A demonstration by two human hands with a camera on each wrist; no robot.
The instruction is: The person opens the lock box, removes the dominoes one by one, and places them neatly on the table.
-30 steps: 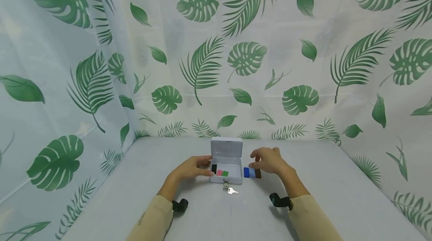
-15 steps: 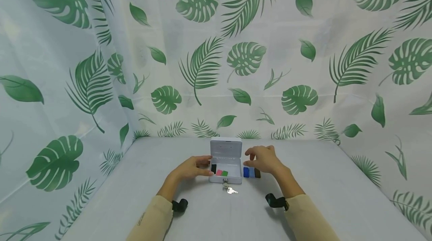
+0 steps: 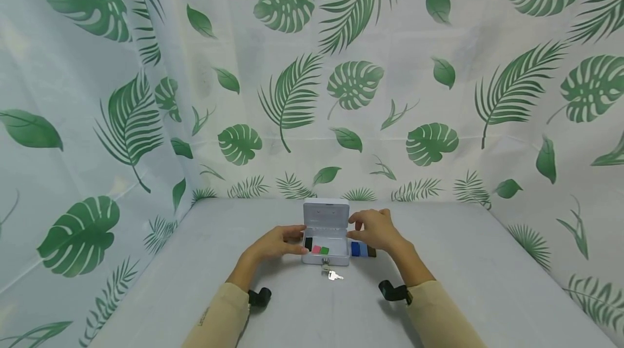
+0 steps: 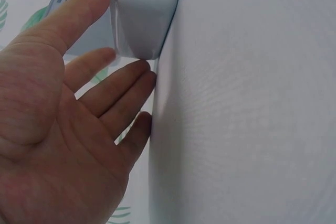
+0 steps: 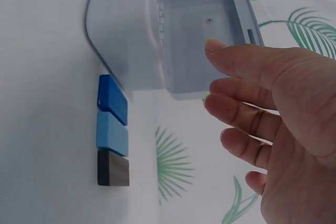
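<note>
Box (image 3: 325, 239) between hands, left hand (image 3: 273, 243) touching, right hand (image 3: 374, 230) beside

A pale grey table (image 3: 468, 261) fills the lower half of the frame, and at its centre sits a small white box (image 3: 325, 257) with its lid up. Just right of the box lie three tiles in a row: dark blue tile (image 3: 355, 250), light blue tile (image 3: 363, 250), brown tile (image 3: 372, 252). A key (image 3: 333, 275) rests below the box's front.

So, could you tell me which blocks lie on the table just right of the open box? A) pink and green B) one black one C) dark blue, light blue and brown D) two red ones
C: a dark blue block, a light blue block and a brown block lie in a row beside the box.
</note>
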